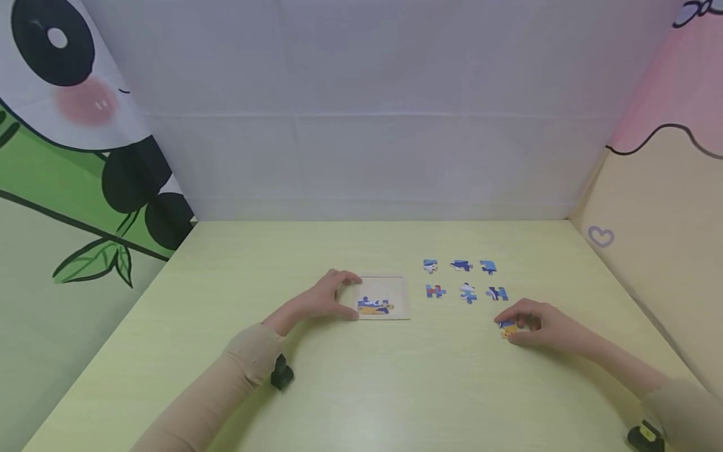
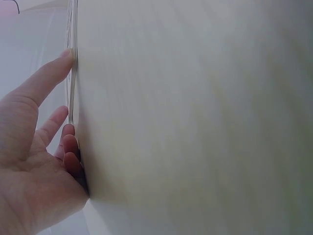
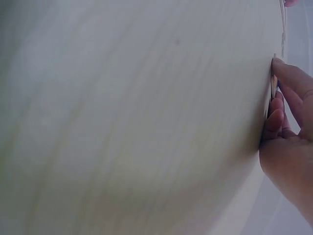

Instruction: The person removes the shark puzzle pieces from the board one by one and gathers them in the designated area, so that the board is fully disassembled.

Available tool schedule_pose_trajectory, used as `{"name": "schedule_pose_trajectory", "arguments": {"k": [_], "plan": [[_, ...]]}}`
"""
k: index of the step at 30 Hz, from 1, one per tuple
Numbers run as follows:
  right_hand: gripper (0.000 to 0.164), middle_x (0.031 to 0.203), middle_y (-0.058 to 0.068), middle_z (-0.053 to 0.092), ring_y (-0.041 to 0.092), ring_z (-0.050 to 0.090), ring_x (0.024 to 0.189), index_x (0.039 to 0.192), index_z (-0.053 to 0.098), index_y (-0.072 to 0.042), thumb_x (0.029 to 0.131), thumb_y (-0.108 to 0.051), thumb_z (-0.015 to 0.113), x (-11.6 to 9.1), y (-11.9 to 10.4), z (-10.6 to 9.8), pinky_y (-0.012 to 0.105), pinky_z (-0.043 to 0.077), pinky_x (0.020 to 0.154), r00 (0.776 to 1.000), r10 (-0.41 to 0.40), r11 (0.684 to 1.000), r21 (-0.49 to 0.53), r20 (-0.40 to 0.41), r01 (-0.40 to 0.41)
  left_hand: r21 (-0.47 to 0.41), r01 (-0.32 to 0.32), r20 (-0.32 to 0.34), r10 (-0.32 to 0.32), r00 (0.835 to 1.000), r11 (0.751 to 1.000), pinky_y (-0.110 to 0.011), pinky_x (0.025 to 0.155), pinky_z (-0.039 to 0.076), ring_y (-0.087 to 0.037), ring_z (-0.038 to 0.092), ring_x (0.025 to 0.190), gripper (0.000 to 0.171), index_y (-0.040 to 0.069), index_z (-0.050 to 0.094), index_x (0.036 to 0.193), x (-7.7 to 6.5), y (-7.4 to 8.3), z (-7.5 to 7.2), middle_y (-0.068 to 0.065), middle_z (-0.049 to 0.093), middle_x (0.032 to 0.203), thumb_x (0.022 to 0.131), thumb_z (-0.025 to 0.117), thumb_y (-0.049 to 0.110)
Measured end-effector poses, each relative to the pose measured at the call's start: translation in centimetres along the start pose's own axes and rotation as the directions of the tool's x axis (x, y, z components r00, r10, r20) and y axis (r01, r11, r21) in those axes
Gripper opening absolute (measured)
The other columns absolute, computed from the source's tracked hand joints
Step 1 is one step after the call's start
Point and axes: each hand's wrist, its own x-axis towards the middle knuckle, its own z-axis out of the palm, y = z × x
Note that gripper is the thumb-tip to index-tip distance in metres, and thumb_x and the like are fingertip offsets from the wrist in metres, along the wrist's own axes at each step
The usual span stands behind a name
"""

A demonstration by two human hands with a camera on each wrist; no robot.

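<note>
A shallow puzzle tray (image 1: 398, 298) lies on the table, with joined puzzle pieces (image 1: 374, 306) in its lower left part. My left hand (image 1: 326, 296) holds the tray by its left side, thumb at the near corner and fingers at the far one. In the left wrist view, the thumb (image 2: 46, 78) meets the thin edge of the tray. To the right, my right hand (image 1: 545, 323) pinches a blue and yellow puzzle piece (image 1: 506, 329) between thumb and fingers, low over the table. The right wrist view shows this piece (image 3: 274, 83) edge-on, partly hidden by the fingers.
Between the tray and my right hand, several loose pieces lie in two rows, among them a red and blue piece (image 1: 435, 291) and a dark blue piece (image 1: 461, 265). A pale wall (image 1: 373, 163) rises behind the table (image 1: 361, 383), with printed panels at both sides.
</note>
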Motion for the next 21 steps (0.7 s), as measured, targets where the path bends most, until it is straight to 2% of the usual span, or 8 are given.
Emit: {"name": "schedule_pose_trajectory", "arguments": {"k": [7, 12, 16, 21], "plan": [[0.035, 0.091, -0.003, 0.060, 0.008, 0.049, 0.073, 0.115, 0.070, -0.013, 0.082, -0.017, 0.080, 0.0, 0.0, 0.1, 0.020, 0.042, 0.057, 1.000, -0.010, 1.000, -0.027, -0.012, 0.009, 0.010, 0.001, -0.004, -0.001, 1.000, 1.000, -0.044, 0.101, 0.038, -0.025, 0.042, 0.114, 0.073, 0.022, 0.050, 0.138, 0.0, 0.2, 0.0, -0.012, 0.044, 0.134, 0.075, 0.086, 0.032], [0.047, 0.094, 0.001, 0.057, 0.008, 0.049, 0.078, 0.121, 0.066, -0.009, 0.079, -0.021, 0.082, 0.3, -1.0, 0.0, 0.019, 0.045, 0.063, 0.998, 0.053, 0.995, -0.082, -0.021, -0.055, 0.003, 0.003, -0.002, -0.003, 1.000, 1.000, -0.046, 0.102, 0.037, -0.026, 0.042, 0.115, 0.073, 0.022, 0.050, 0.138, 0.0, 0.2, 0.0, -0.013, 0.044, 0.134, 0.075, 0.086, 0.032], [0.052, 0.105, 0.006, 0.059, 0.008, 0.051, 0.085, 0.125, 0.064, -0.011, 0.078, -0.026, 0.083, 1.2, -2.3, -0.1, 0.019, 0.045, 0.068, 0.991, 0.125, 0.985, -0.111, -0.048, -0.129, 0.000, 0.009, 0.003, -0.009, 1.000, 1.000, -0.045, 0.102, 0.038, -0.026, 0.042, 0.115, 0.073, 0.023, 0.049, 0.138, 0.1, 0.0, 0.1, -0.012, 0.043, 0.135, 0.075, 0.086, 0.033], [0.051, 0.116, 0.008, 0.060, 0.016, 0.053, 0.093, 0.127, 0.063, -0.013, 0.081, -0.028, 0.081, 3.2, -3.8, 0.1, 0.019, 0.046, 0.069, 0.988, 0.139, 0.981, -0.124, -0.065, -0.146, 0.008, 0.013, -0.001, -0.013, 1.000, 1.000, -0.044, 0.100, 0.038, -0.026, 0.042, 0.114, 0.074, 0.024, 0.050, 0.138, 0.2, -0.2, 0.1, -0.011, 0.044, 0.135, 0.074, 0.086, 0.033]]}}
